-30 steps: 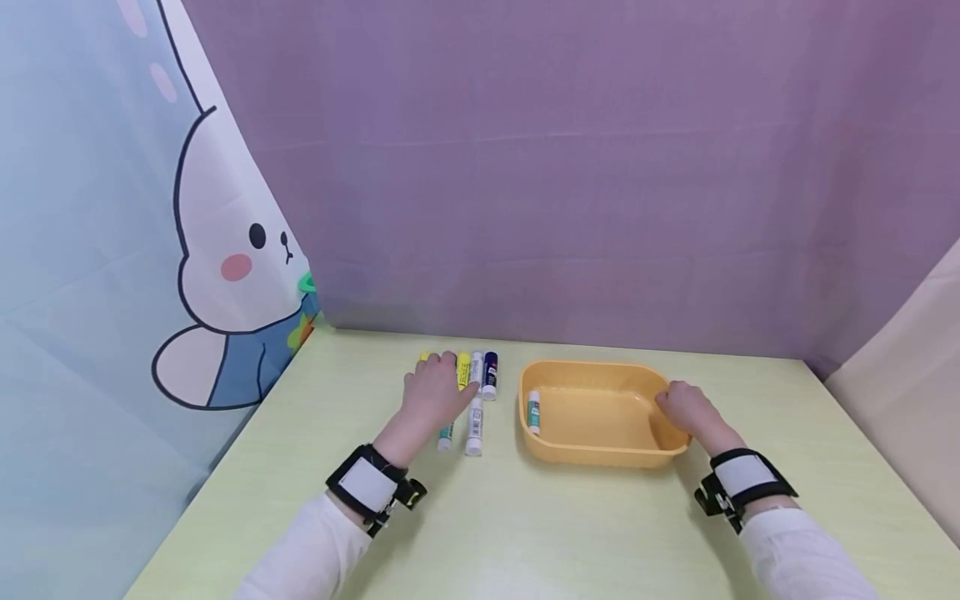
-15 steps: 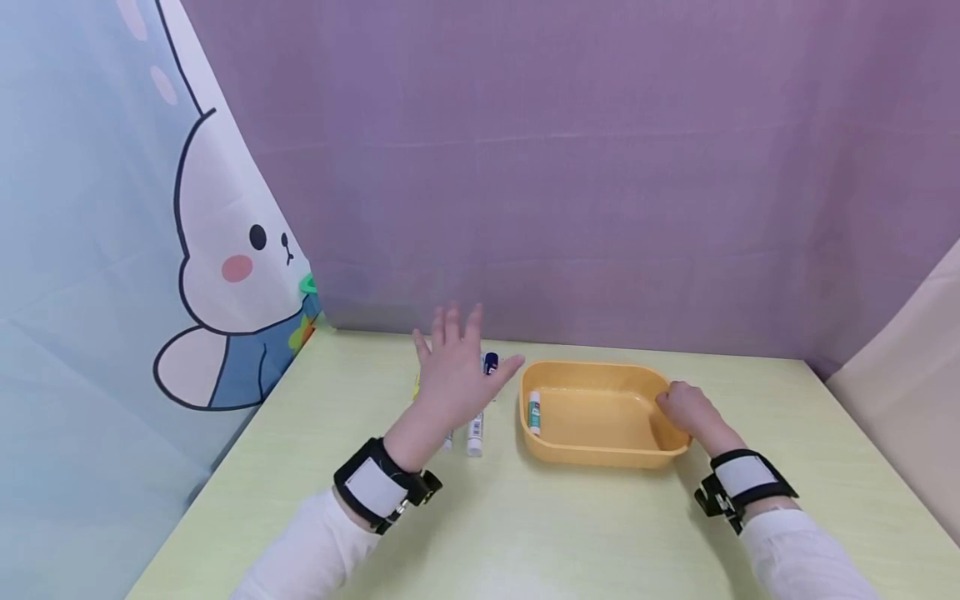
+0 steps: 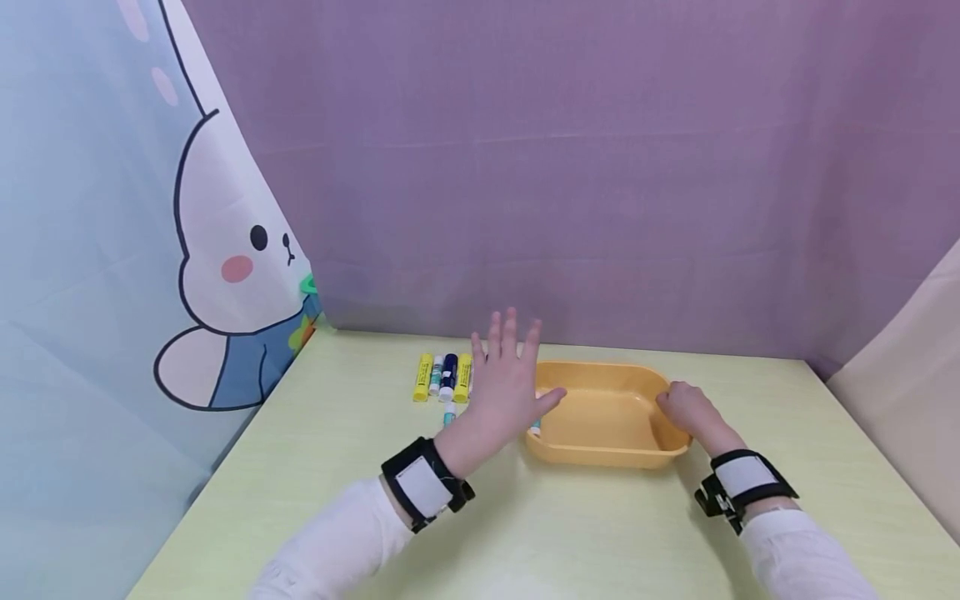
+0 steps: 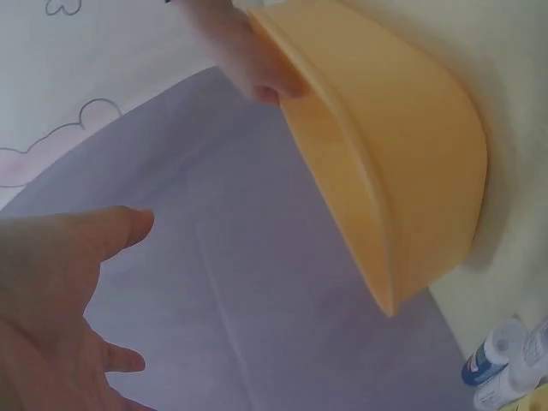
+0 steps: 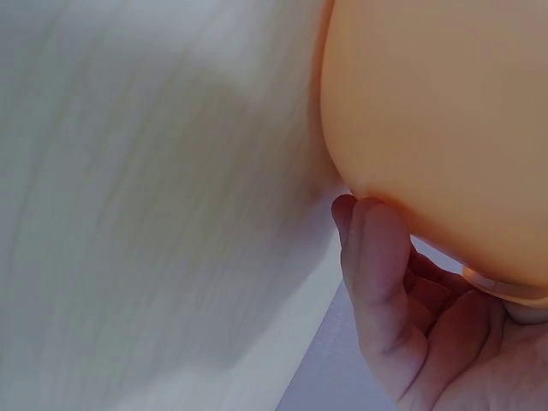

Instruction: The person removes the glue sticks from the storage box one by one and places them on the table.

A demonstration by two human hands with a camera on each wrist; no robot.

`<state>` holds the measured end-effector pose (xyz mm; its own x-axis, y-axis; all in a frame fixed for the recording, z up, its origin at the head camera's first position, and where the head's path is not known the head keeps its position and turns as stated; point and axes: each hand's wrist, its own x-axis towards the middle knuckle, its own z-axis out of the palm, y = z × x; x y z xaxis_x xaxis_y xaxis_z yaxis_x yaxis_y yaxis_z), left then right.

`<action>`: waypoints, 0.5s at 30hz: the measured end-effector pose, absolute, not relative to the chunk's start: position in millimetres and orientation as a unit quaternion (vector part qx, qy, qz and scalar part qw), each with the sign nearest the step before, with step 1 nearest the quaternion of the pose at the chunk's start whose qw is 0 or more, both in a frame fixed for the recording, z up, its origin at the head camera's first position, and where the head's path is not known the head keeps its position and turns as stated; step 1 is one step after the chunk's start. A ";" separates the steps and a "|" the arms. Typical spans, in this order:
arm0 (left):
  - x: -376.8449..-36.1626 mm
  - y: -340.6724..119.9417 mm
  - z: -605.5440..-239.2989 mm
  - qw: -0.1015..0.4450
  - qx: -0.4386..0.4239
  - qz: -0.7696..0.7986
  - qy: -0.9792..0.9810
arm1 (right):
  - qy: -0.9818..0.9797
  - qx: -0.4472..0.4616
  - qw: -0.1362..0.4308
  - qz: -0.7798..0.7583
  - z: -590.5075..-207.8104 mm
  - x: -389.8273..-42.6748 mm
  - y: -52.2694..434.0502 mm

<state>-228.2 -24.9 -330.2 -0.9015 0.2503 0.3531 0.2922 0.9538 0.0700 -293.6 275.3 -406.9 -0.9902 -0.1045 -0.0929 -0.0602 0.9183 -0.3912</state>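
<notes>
My left hand, its fingers spread and holding nothing, hovers over the left end of a yellow-orange plastic basin. It partly hides a white and teal glue stick inside that end. My right hand grips the basin's right rim, thumb inside. Seen from the right wrist, its curled fingers lie against the basin's outer wall. Left of the basin lie several glue sticks: two yellow ones, a dark blue one and teal-labelled ones among them. My left forearm and hand cover others.
The pale green table carries the basin and glue sticks. Behind its far edge hangs a purple cloth. At the left is a light blue cloth with a cartoon animal, and a cream cloth hangs at the right.
My left hand has lifted off the glue sticks, spread its fingers and swung right to the basin's left end. My right hand and the basin have stayed in place.
</notes>
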 end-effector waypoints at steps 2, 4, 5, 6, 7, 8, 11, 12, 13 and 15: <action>-231.1 -19.3 -335.2 0.167 -0.144 -0.055 -0.974 | 0.978 -0.042 0.055 -0.198 -406.5 -293.1 275.0; -234.0 -13.8 -340.7 0.163 -0.149 -0.046 -0.974 | 0.978 -0.039 0.055 -0.199 -406.2 -292.5 274.6; -235.4 -11.1 -343.5 0.160 -0.151 -0.039 -0.975 | 0.978 -0.038 0.056 -0.199 -406.1 -292.2 274.3; -237.0 -8.4 -346.6 0.159 -0.152 -0.034 -0.975 | 0.978 -0.037 0.056 -0.199 -406.2 -292.1 274.2; -238.5 -5.7 -349.7 0.157 -0.155 -0.026 -0.975 | 0.978 -0.036 0.056 -0.199 -406.2 -292.1 274.1; -240.1 -2.9 -352.7 0.153 -0.156 -0.019 -0.976 | 0.978 -0.036 0.056 -0.199 -406.1 -292.2 274.0; -244.0 5.4 -361.5 0.143 -0.163 -0.001 -0.976 | 0.978 -0.036 0.056 -0.200 -406.3 -292.5 273.7; -245.3 8.0 -364.4 0.139 -0.167 -0.002 -0.976 | 0.978 -0.037 0.054 -0.199 -406.6 -293.0 273.8; -246.8 10.9 -367.1 0.134 -0.169 -0.001 -0.976 | 0.978 -0.037 0.054 -0.197 -406.7 -293.3 273.9; -249.5 15.8 -372.3 0.122 -0.172 0.002 -0.978 | 0.979 -0.037 0.053 -0.194 -407.0 -294.0 273.8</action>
<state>-249.5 15.8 -372.3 -0.9113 0.3360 0.2380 0.3350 0.9411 -0.0458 -294.0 273.8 -407.0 -0.9916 -0.0929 -0.0899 -0.0516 0.9220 -0.3837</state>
